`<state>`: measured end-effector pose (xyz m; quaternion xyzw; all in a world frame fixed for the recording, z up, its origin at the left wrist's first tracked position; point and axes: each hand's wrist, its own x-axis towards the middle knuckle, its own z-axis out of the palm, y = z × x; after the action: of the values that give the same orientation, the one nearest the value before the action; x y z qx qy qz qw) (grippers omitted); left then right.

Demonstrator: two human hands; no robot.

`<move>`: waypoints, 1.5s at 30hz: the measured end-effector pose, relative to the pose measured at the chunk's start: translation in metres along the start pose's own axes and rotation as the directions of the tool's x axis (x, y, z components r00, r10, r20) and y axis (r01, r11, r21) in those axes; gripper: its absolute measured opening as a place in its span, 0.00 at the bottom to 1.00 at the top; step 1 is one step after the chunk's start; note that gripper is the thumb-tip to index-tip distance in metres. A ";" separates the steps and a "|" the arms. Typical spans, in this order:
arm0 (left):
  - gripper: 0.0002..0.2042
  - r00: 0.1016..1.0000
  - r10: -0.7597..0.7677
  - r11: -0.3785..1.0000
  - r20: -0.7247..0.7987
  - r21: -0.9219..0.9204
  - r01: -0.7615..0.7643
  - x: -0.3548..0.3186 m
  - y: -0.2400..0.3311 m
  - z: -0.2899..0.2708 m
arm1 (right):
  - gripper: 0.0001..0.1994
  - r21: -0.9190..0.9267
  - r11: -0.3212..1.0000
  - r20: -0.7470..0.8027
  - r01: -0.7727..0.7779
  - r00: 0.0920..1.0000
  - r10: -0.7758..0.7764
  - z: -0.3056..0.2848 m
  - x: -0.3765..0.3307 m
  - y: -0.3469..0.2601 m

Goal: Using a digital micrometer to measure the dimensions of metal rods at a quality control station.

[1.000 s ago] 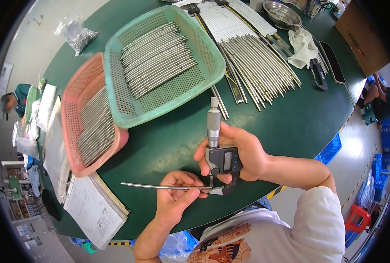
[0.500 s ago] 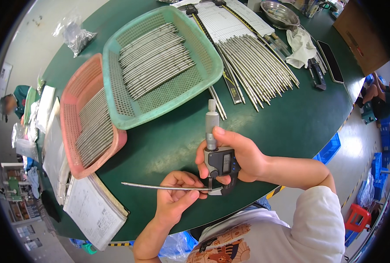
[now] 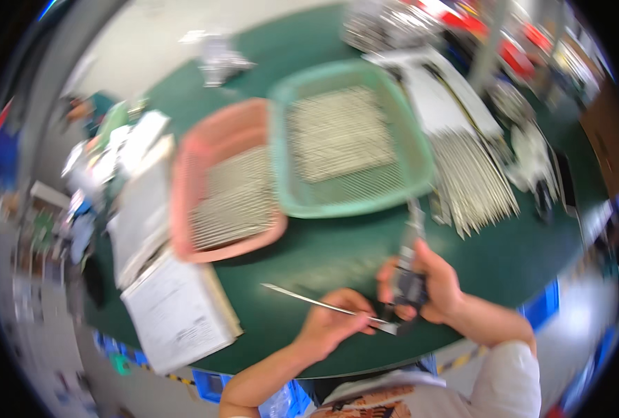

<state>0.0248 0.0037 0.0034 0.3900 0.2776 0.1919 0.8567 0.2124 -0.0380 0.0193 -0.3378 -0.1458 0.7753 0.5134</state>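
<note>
Though blurred, rod [image 3: 316, 301] in micrometer [image 3: 410, 282].

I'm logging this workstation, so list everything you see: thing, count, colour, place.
Table: one, dark green, centre.
Green basket: one, holds thin metal rods, upper centre.
Pink basket: one, holds rods, left of the green one.
Loose rods: a pile, silver, right of the green basket.
Paper stack: white, lower left.
Plastic bag: one, clear, far edge.
Thin rod: one, silver.
Micrometer: one, dark and silver.
Left hand: holds the thin rod.
Right hand: holds the micrometer.
</note>
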 end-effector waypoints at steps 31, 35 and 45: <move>0.05 0.806 0.590 -0.011 -0.049 0.998 0.068 0.006 -0.003 -0.016 | 0.12 -0.199 0.980 0.131 0.018 0.991 0.008 0.006 -0.024 0.021; 0.05 0.818 0.573 -0.046 -0.042 0.995 0.084 0.005 -0.002 -0.012 | 0.12 -0.222 0.974 0.122 0.038 0.993 -0.011 0.007 -0.026 0.023; 0.19 0.280 0.907 -0.046 0.313 0.737 -0.674 -0.003 0.017 -0.007 | 0.09 -0.013 0.992 0.138 0.124 0.983 -0.121 -0.004 -0.022 0.009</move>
<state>0.0162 0.0162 0.0136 0.7654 0.1589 0.5652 0.2636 0.2139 -0.0620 0.0191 -0.2796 -0.2096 0.7621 0.5451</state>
